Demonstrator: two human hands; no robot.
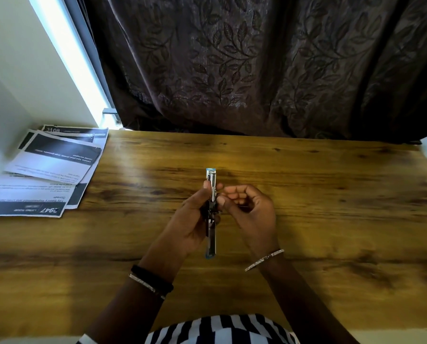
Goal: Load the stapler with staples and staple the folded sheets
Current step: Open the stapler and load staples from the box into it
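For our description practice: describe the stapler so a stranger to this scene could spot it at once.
On the wooden table before the dark curtain, look near the middle. There the left hand, beside the right hand, grips the stapler: a long, thin, shiny metal bar with blue ends, unlike the flat printed sheets at far left.

Shiny metal stapler (211, 192) (blue plastic ends), glossy wood-grain table (306, 194), printed paper sheets (48, 170), sheeny cloth curtain (257, 65)

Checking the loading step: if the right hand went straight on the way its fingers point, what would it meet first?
The stapler in the left hand: the right hand points left at its middle, seemingly almost touching; depth is unclear.
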